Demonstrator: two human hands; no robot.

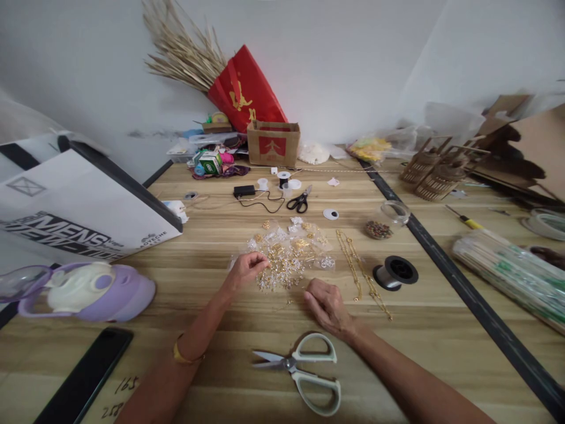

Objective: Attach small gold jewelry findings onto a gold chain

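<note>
Cream-handled steel scissors point(288, 364) lie slightly open on the pale wood-grain tabletop point(229, 359), nearer than a heap of small gold and clear beads point(282, 272). At its left edge the left hand's point(248, 268) grip is pinched, while the right hand point(327, 304) rests curled nearby; whether either holds a piece cannot be told. Slim gold chains point(362, 272) look assembled, but the loose heap suggests much work left.

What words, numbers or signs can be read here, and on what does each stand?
"MENS": white box; the line below it is unclear.
"OTECHE": same box, small print, perhaps incomplete.
Crossed rectangle: same box.
"165": handwritten on the table.
"258": below it, last digit uncertain.
Too small or blurred: gold characters on the red bag, print on the paper bag and green box.
</note>
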